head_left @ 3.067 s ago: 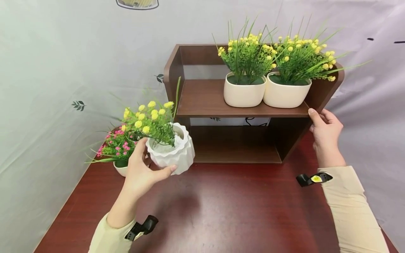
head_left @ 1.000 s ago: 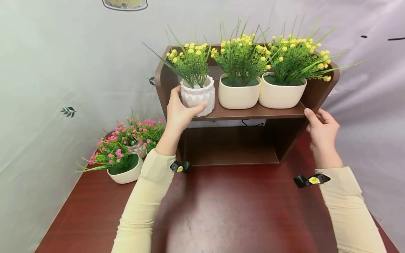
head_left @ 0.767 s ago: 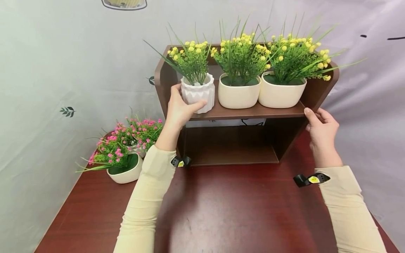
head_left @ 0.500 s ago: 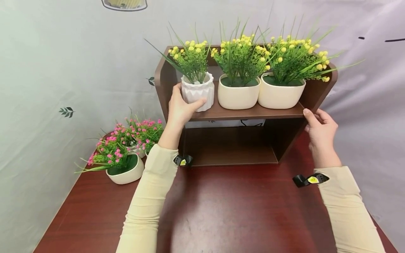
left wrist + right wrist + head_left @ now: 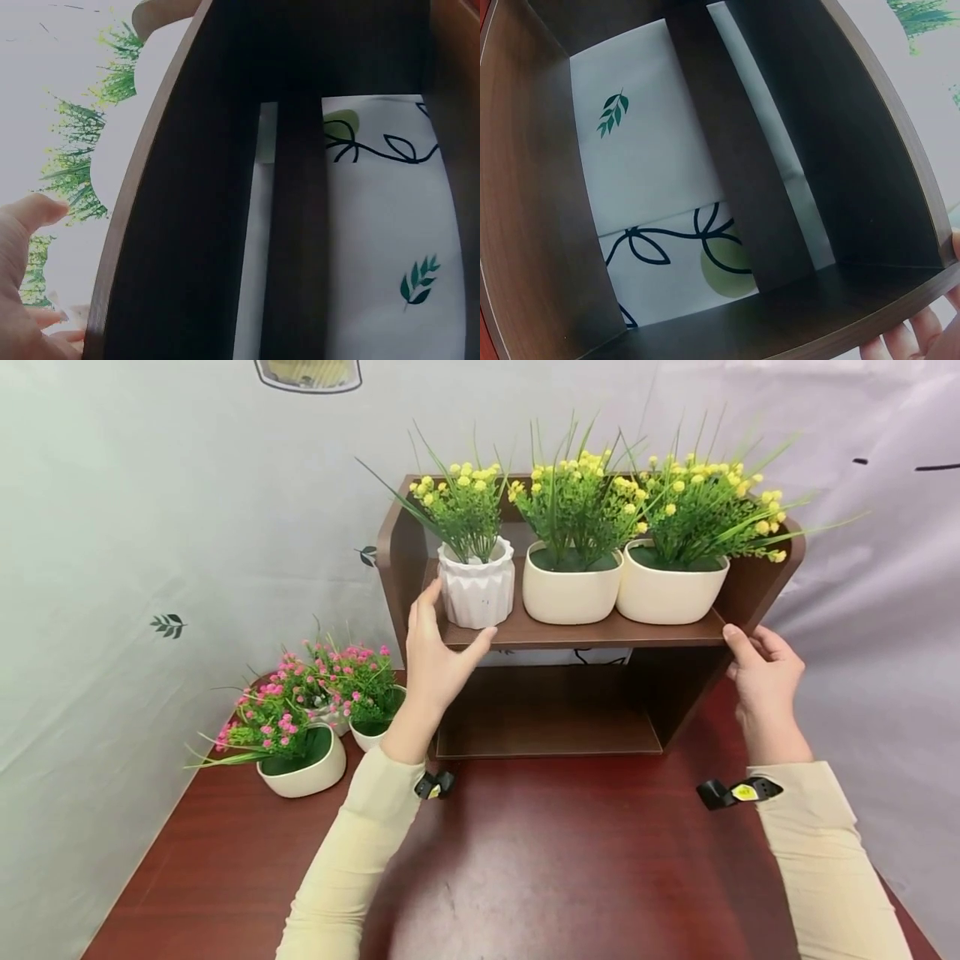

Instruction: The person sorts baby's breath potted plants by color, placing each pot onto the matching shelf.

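On the left of the shelf's upper board stands a ribbed white flowerpot (image 5: pixel 480 597) with yellow artificial flowers. My left hand (image 5: pixel 438 668) is just in front of it, thumb and fingers spread, with fingertips beside the pot's left side and the thumb below its front. Two smooth cream pots, the middle one (image 5: pixel 572 597) and the right one (image 5: pixel 671 597), share the board, also with yellow flowers. My right hand (image 5: pixel 768 681) grips the right front edge of the brown two-tier shelf (image 5: pixel 585 635), thumb on the board's corner; its fingers (image 5: pixel 904 341) curl round the side panel in the right wrist view.
Pink-flowered pots stand on the red-brown table (image 5: pixel 570 860) left of the shelf: a cream one (image 5: pixel 303 772) in front, another cream one (image 5: pixel 367 735) partly behind my left forearm, and a white one further back. The lower shelf board (image 5: pixel 547 727) lies under the upper. A printed cloth hangs behind.
My left hand carried the ribbed white pot up and right onto the upper board and pushed it slightly back. Now the hand has let go and drawn down a little. The right hand keeps its place.
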`<state>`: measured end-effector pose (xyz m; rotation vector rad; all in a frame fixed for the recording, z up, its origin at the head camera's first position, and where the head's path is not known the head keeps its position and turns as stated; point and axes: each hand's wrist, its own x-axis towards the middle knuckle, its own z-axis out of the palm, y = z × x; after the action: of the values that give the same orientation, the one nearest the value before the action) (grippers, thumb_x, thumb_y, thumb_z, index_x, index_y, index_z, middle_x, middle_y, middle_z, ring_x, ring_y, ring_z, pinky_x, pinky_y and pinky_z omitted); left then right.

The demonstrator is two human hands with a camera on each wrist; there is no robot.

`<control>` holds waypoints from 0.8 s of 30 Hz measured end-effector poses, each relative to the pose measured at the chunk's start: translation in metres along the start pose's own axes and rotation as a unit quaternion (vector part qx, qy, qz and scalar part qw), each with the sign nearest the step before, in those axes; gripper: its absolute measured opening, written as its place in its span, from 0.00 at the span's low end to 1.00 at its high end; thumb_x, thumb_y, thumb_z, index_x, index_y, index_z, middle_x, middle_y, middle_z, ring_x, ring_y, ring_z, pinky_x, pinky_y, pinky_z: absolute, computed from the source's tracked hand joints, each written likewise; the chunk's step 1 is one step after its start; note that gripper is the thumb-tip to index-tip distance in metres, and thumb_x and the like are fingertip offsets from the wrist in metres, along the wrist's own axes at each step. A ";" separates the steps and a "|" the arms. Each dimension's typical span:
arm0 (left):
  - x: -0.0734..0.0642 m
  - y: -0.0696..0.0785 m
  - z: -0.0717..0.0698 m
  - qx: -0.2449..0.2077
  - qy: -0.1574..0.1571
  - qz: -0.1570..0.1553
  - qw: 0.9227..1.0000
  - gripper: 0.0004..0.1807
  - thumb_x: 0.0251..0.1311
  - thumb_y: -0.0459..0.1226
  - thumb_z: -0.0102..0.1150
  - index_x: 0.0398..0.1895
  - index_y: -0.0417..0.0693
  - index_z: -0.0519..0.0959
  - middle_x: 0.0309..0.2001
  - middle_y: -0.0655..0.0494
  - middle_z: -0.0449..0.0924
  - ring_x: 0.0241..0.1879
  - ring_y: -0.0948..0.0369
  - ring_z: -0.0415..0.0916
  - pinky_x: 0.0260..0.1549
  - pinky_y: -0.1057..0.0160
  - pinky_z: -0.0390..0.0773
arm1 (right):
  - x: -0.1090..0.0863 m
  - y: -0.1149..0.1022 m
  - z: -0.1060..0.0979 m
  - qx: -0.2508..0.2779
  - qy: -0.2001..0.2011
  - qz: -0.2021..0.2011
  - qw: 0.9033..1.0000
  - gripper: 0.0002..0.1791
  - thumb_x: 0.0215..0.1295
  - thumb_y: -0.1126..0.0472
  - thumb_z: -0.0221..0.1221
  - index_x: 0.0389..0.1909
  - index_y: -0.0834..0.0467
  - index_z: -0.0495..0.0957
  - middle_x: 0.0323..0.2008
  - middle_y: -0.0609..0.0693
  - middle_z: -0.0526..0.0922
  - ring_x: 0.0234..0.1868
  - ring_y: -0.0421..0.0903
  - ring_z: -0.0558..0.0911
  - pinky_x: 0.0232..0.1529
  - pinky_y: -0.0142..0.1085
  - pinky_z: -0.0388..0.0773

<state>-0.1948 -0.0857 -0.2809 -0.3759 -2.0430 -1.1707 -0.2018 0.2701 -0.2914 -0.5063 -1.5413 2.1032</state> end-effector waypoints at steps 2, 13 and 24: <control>-0.009 -0.002 -0.002 -0.013 0.011 0.035 0.999 0.39 0.50 0.36 0.70 0.63 0.31 0.63 0.61 0.37 0.65 0.64 0.50 0.64 0.63 0.58 0.66 | 0.000 0.001 0.000 -0.002 0.002 0.000 1.000 0.06 0.51 0.64 0.69 0.28 0.50 0.84 0.22 0.40 0.83 0.19 0.36 0.72 0.16 0.24 0.69; -0.046 0.001 -0.025 -0.069 0.046 0.113 0.990 0.25 0.47 0.26 0.68 0.51 0.32 0.73 0.53 0.40 0.74 0.54 0.49 0.71 0.51 0.57 0.77 | -0.001 0.002 0.001 0.003 0.002 -0.006 1.000 0.06 0.51 0.64 0.70 0.28 0.51 0.84 0.22 0.40 0.83 0.19 0.36 0.72 0.16 0.24 0.68; -0.071 -0.014 -0.058 -0.080 0.116 0.042 0.989 0.22 0.46 0.21 0.66 0.48 0.32 0.76 0.48 0.41 0.76 0.51 0.60 0.73 0.48 0.65 0.76 | 0.001 0.002 0.000 0.011 0.003 -0.003 1.000 0.06 0.51 0.65 0.69 0.29 0.51 0.85 0.22 0.40 0.83 0.19 0.37 0.71 0.16 0.24 0.67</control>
<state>-0.1281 -0.1340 -0.3223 -0.3815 -1.7234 -1.2684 -0.2029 0.2698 -0.2930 -0.4987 -1.5125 2.1108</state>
